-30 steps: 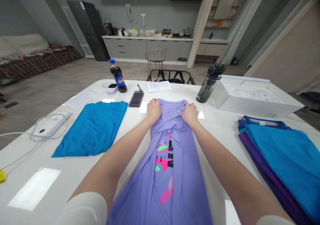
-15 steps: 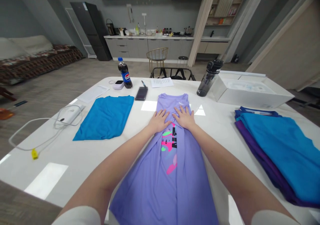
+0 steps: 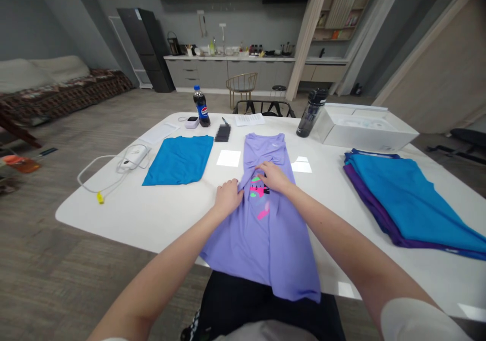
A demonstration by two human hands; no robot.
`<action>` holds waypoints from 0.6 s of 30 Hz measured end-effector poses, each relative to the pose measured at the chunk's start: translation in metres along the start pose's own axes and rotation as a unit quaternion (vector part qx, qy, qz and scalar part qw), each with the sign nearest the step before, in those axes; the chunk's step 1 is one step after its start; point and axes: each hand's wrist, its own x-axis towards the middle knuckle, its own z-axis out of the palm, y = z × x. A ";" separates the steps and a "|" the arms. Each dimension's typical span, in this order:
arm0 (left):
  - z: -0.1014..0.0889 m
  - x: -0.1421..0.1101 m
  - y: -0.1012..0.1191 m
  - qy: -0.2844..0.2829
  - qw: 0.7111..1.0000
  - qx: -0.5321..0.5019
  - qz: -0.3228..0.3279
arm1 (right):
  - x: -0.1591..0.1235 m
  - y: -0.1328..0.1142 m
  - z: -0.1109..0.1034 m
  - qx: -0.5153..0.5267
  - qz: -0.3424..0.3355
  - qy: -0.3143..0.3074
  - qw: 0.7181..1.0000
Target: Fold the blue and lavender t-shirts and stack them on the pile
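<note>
A lavender T-shirt (image 3: 261, 240) with a bright pink, green and black print lies lengthwise in front of me, its collar at the far end and its hem hanging over the near table edge. My left hand (image 3: 228, 198) is closed on the shirt's left edge, fingers curled in. At the upper part of the print, my right hand (image 3: 274, 176) pinches the fabric with bent fingers. Folds bunch up just beyond the right hand, and a loose layer runs down the shirt's right half. The fingertips are partly hidden by cloth.
A folded blue shirt (image 3: 180, 160) lies left; stacked blue and purple clothes (image 3: 413, 194) lie right. Farther back stand a cola bottle (image 3: 202, 109), a dark water bottle (image 3: 311, 114) and a white box (image 3: 364, 131). A white power bank (image 3: 134, 157) trails a cable at left.
Both hands were flat on the upper shirt; they have come nearer and closed on the fabric. The left moved to the shirt's left edge. My view has shifted back, showing the hem and my lap.
</note>
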 end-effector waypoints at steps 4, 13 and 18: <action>-0.006 -0.024 -0.009 -0.040 0.998 0.011 -0.037 | -0.003 -0.031 0.007 -0.032 -0.017 -0.050 0.998; -0.029 -0.098 -0.021 -0.089 0.994 0.061 -0.028 | 0.018 -0.065 0.008 -0.084 -0.081 -0.122 0.986; -0.063 -0.139 -0.010 -0.096 0.992 0.064 -0.042 | 0.004 -0.062 -0.013 -0.063 -0.078 -0.066 0.993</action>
